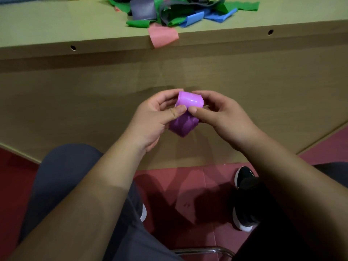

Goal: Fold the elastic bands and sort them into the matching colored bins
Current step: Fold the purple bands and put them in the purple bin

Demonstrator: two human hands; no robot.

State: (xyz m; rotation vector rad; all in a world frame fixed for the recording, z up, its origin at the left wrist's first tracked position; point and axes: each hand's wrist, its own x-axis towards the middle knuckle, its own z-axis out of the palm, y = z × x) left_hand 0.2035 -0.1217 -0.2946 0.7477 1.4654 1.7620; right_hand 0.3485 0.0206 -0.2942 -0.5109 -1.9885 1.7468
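Purple band [187, 113], glossy, folded into a bundle, between both hands' thumbs.

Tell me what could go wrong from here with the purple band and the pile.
1. The left hand and the right hand pinch the folded purple band in mid-air, off the table; if a thumb slips, it may spring open or drop to the floor.
2. The pink band hangs over the table edge and may slide off if the pile is tugged.
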